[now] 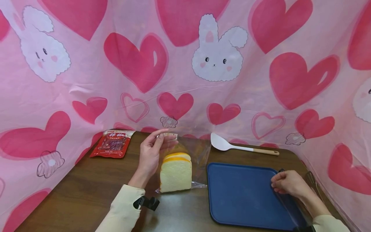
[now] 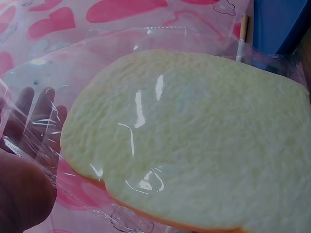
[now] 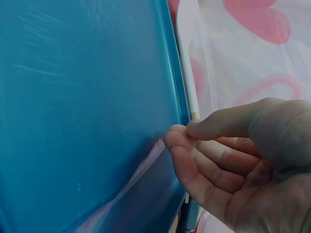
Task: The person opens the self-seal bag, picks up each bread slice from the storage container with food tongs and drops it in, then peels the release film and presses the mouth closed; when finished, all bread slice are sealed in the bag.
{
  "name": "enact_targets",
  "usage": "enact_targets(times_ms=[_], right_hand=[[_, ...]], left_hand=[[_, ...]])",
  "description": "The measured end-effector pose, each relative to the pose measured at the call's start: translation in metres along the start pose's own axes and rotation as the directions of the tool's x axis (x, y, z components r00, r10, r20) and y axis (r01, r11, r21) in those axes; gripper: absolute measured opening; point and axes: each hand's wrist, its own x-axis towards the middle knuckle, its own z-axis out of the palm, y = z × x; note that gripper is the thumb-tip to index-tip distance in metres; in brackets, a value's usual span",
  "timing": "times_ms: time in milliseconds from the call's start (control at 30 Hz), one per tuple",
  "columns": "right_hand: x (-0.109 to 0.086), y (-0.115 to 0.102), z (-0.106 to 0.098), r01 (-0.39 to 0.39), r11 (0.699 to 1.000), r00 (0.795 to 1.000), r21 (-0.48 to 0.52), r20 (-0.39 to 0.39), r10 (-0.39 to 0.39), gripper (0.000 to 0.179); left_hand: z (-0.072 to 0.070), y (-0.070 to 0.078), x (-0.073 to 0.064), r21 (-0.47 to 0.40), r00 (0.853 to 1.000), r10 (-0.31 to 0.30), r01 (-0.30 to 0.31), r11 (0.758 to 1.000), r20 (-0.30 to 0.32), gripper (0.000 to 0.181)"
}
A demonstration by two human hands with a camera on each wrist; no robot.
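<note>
Left of centre in the head view, my left hand [image 1: 150, 154] holds a clear plastic bag [image 1: 201, 153] near its top. Sliced bread [image 1: 175, 175] stands in the bag. Up close in the left wrist view, the pale face of the bread [image 2: 194, 141] fills the frame, and fingers show through the film beside the thumb. At the right side of the blue tray [image 1: 240, 196], my right hand [image 1: 291, 183] has thumb and fingertips pinched together. From those fingertips a thin, see-through strip of plastic film [image 3: 146, 165] runs down over the tray in the right wrist view.
A white spatula [image 1: 223, 143] with a wooden handle lies behind the tray. Far left sits a red packet [image 1: 113, 144]. Whisk wires [image 1: 312, 182] show beyond my right hand. A pink curtain [image 1: 185, 80] with hearts and rabbits borders the brown table [image 1: 87, 193].
</note>
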Motion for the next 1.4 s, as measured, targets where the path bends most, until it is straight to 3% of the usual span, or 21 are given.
enact_targets(times_ms=[300,433,633,833,1000,1167,1267,1400], right_hand=[[0.004,0.000,0.004,0.000,1.000,1.000,0.005,-0.031,0.000,0.022],[0.004,0.000,0.005,0.014,0.998,0.997,-0.063,-0.081,-0.019,0.025],[0.001,-0.001,0.005,0.046,0.979,0.989,-0.196,-0.132,-0.073,0.031],[-0.002,-0.003,0.004,0.076,0.954,0.968,-0.290,-0.207,-0.140,0.014],[-0.004,-0.020,0.003,0.108,0.895,0.945,-0.433,-0.235,-0.228,0.021],[-0.001,-0.049,-0.003,0.062,0.859,0.960,-0.508,-0.206,-0.191,0.039],[0.001,-0.060,-0.006,0.070,0.854,0.955,-0.515,-0.211,-0.206,0.035],[0.004,-0.066,-0.008,0.112,0.866,0.932,-0.487,-0.251,-0.261,0.018]], left_hand=[[-0.001,0.001,-0.001,0.004,1.000,0.004,-0.004,1.000,0.003,0.027],[-0.001,0.001,-0.001,0.006,1.000,-0.002,0.002,1.000,0.004,0.035],[-0.001,0.000,-0.001,-0.006,1.000,0.005,-0.005,1.000,0.018,0.025],[0.000,0.001,-0.001,0.004,1.000,0.009,-0.009,1.000,0.024,0.026],[-0.001,0.001,-0.001,0.009,1.000,-0.001,0.001,1.000,0.022,0.028],[-0.001,0.001,-0.001,0.008,1.000,-0.004,0.004,1.000,0.022,0.029],[0.000,0.001,-0.001,0.007,1.000,-0.009,0.008,1.000,0.021,0.028],[0.001,0.002,-0.001,0.011,1.000,-0.014,0.013,1.000,0.021,0.027]])
